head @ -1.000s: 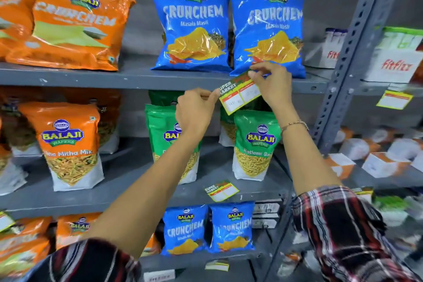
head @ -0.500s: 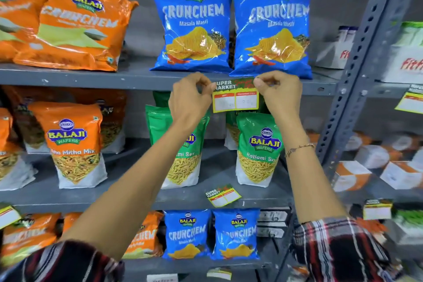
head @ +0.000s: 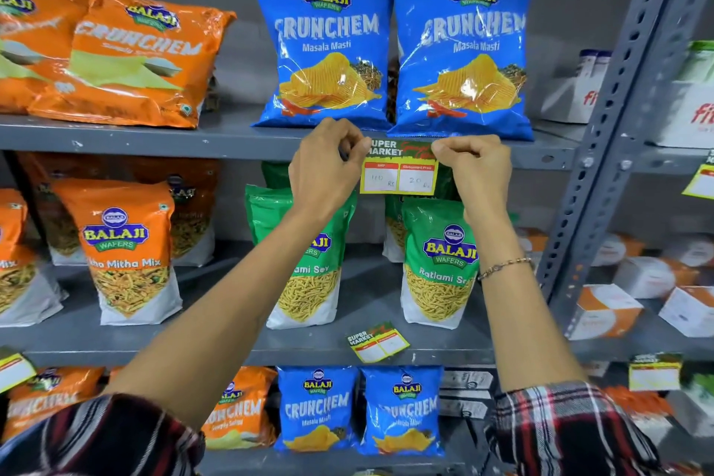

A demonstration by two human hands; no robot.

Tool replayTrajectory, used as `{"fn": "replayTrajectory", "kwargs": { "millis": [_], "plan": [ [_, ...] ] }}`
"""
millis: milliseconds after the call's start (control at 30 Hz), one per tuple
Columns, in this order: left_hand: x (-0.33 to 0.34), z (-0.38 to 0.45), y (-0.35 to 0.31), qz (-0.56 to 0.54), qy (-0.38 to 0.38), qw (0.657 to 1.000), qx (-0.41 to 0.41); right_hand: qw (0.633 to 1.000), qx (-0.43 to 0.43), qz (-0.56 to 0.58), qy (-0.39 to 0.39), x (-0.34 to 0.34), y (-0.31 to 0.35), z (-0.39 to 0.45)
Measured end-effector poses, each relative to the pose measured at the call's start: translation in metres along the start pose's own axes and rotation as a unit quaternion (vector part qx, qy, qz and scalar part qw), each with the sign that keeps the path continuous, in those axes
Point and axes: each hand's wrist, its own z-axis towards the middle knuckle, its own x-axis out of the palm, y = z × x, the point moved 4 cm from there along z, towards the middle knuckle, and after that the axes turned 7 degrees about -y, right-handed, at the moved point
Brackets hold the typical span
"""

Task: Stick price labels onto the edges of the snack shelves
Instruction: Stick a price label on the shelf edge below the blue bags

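On grey steel shelf edge (head: 232,143), price label (head: 400,170) in both hands' pinching grip, left hand (head: 324,170), right hand (head: 479,170).

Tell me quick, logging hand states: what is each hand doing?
Left hand: closed, pinching the price label at its left top corner.
Right hand: closed, pinching the label's right top corner.

Both arms reach up toward frame centre. Left hand (head: 326,170) and right hand (head: 477,170) pinch closed (knuckles toward camera), level.
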Motion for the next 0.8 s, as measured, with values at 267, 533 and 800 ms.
{"fn": "replayTrajectory", "kwargs": {
  "millis": [267,533,800],
  "plan": [
    [0.009,-0.006,-0.001,0.047,-0.021,0.999,0.006,0.999,-0.016,-0.024,-0.027,-0.002,-0.002,0.001],
    [0.013,-0.007,-0.001,0.063,-0.041,0.997,0.029,0.998,-0.027,-0.027,-0.050,0.000,-0.004,0.002],
    [0.016,-0.007,-0.002,0.082,-0.051,0.994,0.041,0.997,-0.038,-0.019,-0.064,0.001,-0.008,0.002]
  ]
}}
